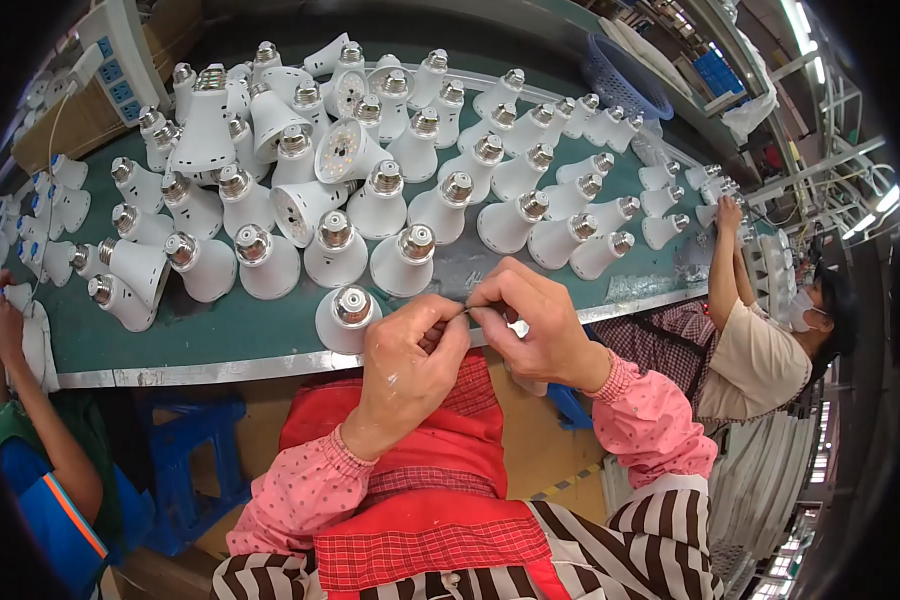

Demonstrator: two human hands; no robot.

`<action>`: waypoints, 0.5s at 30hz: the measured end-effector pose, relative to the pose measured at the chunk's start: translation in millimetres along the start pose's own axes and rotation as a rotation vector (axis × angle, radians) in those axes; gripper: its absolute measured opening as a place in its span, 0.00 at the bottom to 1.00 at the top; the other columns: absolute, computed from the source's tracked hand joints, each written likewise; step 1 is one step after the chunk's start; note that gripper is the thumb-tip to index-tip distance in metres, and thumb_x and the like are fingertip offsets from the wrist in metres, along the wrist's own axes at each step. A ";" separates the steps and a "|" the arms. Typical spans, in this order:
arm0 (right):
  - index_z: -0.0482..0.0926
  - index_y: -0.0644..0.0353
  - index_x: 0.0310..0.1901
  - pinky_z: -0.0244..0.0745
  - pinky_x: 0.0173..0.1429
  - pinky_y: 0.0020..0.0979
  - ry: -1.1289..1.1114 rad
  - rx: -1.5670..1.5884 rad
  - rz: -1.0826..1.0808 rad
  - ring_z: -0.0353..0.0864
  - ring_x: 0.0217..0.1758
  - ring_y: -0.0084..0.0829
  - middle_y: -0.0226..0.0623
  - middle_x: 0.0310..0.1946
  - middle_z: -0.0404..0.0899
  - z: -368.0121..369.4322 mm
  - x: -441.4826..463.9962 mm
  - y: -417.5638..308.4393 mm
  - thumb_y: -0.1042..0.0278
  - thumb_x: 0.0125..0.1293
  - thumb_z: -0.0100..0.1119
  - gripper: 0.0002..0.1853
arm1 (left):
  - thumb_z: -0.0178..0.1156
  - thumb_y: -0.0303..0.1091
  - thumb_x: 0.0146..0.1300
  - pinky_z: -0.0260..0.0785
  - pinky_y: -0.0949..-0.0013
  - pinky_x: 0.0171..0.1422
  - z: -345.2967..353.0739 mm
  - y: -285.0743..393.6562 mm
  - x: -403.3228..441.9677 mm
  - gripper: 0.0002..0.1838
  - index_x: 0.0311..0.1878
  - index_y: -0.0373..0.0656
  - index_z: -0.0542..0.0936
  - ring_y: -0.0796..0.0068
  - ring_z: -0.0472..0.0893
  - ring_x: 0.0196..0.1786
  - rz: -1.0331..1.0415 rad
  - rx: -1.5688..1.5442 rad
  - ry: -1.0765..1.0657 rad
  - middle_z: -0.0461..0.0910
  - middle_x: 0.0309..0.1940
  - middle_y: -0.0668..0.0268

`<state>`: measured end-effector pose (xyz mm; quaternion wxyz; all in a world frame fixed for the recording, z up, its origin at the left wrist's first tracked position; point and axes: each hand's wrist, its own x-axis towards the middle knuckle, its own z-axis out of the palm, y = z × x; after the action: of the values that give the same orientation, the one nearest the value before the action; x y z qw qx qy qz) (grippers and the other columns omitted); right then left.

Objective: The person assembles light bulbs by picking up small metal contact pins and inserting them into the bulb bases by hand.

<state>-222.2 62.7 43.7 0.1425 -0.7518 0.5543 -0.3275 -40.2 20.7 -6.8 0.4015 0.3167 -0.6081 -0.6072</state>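
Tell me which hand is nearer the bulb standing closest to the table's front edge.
Left. The left hand is immediately right of the bulb, overlapping its edge in this view; the right hand is farther right, beyond the left.

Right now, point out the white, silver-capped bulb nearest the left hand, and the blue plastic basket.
White, silver-capped bulb (pixel 343 332), head view: white housing.
Blue plastic basket (pixel 622 84), head view: perforated wall.
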 end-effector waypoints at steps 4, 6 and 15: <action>0.78 0.63 0.40 0.76 0.36 0.38 -0.019 0.029 0.025 0.81 0.32 0.42 0.40 0.34 0.77 -2.2 -0.6 -0.9 0.83 0.59 0.66 0.09 | 0.65 0.20 0.69 0.69 0.78 0.34 3.2 5.2 1.0 0.01 0.41 0.33 0.85 0.90 0.77 0.32 0.012 0.016 0.036 0.83 0.28 0.71; 0.78 0.63 0.40 0.76 0.36 0.38 -0.034 0.049 0.053 0.81 0.32 0.41 0.40 0.34 0.77 -4.4 -0.4 -2.6 0.83 0.59 0.66 0.09 | 0.65 0.20 0.68 0.69 0.78 0.34 2.6 5.4 -0.6 0.01 0.40 0.33 0.85 0.90 0.76 0.31 0.021 0.021 0.038 0.82 0.28 0.71; 0.79 0.63 0.39 0.77 0.36 0.35 -0.066 0.091 0.060 0.82 0.30 0.36 0.39 0.32 0.78 -5.5 -3.1 -6.5 0.82 0.59 0.66 0.08 | 0.65 0.19 0.65 0.65 0.79 0.29 -1.1 7.1 -2.4 0.04 0.33 0.34 0.79 0.93 0.72 0.29 -0.072 -0.043 -0.053 0.77 0.25 0.75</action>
<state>-221.5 68.6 50.5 0.2047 -0.7379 0.5561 -0.3230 -37.4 22.7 0.0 0.3699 0.3135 -0.5935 -0.6424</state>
